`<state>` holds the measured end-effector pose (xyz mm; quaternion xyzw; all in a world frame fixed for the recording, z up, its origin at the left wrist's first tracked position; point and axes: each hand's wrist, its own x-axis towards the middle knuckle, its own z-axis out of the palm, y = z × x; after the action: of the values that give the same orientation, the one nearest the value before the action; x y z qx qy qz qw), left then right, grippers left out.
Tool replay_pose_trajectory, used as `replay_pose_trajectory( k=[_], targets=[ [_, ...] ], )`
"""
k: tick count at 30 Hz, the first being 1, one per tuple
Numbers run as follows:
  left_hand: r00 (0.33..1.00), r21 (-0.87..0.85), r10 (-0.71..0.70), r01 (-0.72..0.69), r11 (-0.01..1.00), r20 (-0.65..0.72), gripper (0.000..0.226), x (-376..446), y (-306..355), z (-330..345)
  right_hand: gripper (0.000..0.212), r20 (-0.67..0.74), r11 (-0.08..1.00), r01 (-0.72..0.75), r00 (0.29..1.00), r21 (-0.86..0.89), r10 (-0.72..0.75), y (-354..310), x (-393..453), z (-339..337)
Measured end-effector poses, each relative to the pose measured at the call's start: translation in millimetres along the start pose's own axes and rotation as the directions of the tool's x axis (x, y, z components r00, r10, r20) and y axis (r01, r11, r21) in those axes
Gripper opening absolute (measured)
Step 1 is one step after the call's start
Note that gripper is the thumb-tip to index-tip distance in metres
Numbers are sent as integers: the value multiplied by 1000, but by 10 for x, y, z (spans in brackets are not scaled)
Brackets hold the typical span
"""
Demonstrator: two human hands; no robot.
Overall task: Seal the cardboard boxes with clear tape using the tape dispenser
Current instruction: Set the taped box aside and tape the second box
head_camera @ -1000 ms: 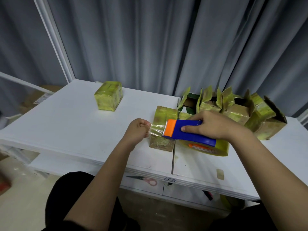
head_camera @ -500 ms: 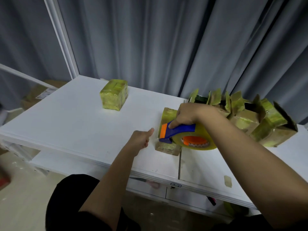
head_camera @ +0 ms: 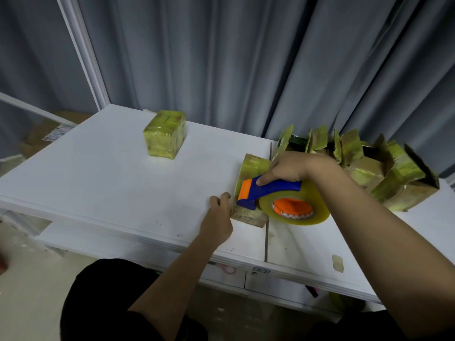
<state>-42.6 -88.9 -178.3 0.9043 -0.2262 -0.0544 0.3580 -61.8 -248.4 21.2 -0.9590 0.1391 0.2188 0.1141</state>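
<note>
The right hand (head_camera: 293,168) grips the blue-and-orange dispenser (head_camera: 270,190), fingers curled over its handle, its head against the box (head_camera: 251,188) near the worktop (head_camera: 98,183) seam. The left hand (head_camera: 219,217) rests against the box's left near side, fingers bent onto it. A sealed box (head_camera: 165,136) stands far left, well apart, with bare worktop between. Open boxes (head_camera: 364,163) crowd the far right. A tape scrap (head_camera: 337,262) lies near the front edge.

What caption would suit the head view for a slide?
Right hand runs a blue tape dispenser over a cardboard box steadied by the left hand.
</note>
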Motion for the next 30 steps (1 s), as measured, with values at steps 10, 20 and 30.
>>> replay_pose_trajectory(
  k=[10,20,30],
  targets=[
    [840,-430,454,-307,849,297,96,506,101,-373,50,55,999,39,998,-35,-37,62,-33,-53],
    [897,-529,333,-139,837,291,116,481,-39,-121,33,94,950,182,973,254,-212,192,-151,-94],
    [906,-456,346,-208,866,244,112,486,-77,-148,28,-55,927,261,965,269,-256,346,-154,-1]
  ],
)
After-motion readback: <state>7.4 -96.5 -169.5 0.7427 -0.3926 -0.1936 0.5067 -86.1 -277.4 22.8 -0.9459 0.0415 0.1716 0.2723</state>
